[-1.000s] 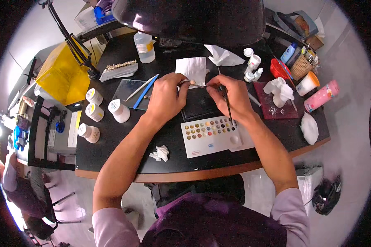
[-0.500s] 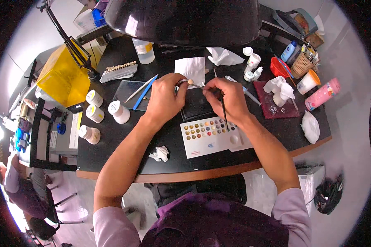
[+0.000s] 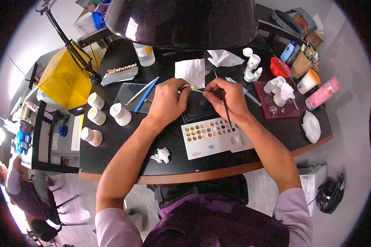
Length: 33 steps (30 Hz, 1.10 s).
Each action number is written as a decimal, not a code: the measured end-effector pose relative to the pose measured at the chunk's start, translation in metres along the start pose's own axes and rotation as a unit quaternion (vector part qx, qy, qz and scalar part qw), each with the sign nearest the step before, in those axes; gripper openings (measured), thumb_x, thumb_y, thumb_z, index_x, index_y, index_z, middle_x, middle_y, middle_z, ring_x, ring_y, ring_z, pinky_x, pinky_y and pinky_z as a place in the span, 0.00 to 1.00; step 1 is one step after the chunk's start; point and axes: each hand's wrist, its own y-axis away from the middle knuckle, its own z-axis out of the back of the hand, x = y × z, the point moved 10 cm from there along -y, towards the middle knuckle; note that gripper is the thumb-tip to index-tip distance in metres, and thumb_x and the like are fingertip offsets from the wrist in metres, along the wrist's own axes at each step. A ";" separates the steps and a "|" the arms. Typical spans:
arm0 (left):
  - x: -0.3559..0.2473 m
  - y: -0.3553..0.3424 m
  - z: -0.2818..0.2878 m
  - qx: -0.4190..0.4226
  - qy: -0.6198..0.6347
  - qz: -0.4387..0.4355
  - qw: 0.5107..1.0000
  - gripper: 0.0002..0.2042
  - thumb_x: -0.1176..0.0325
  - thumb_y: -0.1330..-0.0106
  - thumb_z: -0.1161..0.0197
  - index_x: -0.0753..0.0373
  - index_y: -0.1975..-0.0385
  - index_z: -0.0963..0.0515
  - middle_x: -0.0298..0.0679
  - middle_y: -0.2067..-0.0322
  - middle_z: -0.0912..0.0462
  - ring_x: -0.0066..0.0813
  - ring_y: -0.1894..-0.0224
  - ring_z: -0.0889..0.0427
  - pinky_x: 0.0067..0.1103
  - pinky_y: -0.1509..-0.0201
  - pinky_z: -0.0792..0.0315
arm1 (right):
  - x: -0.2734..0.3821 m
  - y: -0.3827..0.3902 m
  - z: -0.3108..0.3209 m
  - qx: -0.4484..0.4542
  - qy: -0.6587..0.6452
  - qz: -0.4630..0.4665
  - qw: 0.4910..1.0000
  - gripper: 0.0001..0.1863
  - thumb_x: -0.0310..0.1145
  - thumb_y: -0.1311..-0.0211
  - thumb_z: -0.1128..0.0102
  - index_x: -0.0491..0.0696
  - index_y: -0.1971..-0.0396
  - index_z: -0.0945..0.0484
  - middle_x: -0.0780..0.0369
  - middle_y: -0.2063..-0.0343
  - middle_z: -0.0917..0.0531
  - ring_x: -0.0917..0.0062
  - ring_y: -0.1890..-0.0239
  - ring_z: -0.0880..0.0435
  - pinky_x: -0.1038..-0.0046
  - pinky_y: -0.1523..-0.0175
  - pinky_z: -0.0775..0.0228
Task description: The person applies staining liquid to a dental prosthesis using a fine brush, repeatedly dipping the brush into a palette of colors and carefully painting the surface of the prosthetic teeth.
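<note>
Largely hidden: slim tool [image 3: 186,86] in left hand [image 3: 168,98]; beige piece [image 3: 193,87] blurred.

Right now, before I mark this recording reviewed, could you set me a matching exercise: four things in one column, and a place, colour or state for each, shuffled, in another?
Things:
1. Left hand
2. Palette
3. Right hand
4. Pink container

Descriptions:
A. Has a thin dark brush running between its fingers
B. Toward the right end of the desk
C. Grips a thin holder with a small tan piece at its end
D. White, with rows of coloured spots

Pairs: 1-C, 2-D, 3-A, 4-B
</note>
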 end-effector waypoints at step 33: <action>-0.008 -0.005 0.015 0.073 -0.002 -0.035 0.997 0.08 0.70 0.28 0.35 0.69 0.61 0.15 0.54 0.70 0.13 0.44 0.72 0.14 0.33 0.65 0.23 | -0.016 -0.077 0.052 -0.025 0.143 0.062 0.987 0.18 0.36 0.46 0.21 0.45 0.62 0.20 0.59 0.69 0.12 0.69 0.68 0.12 0.67 0.60 0.20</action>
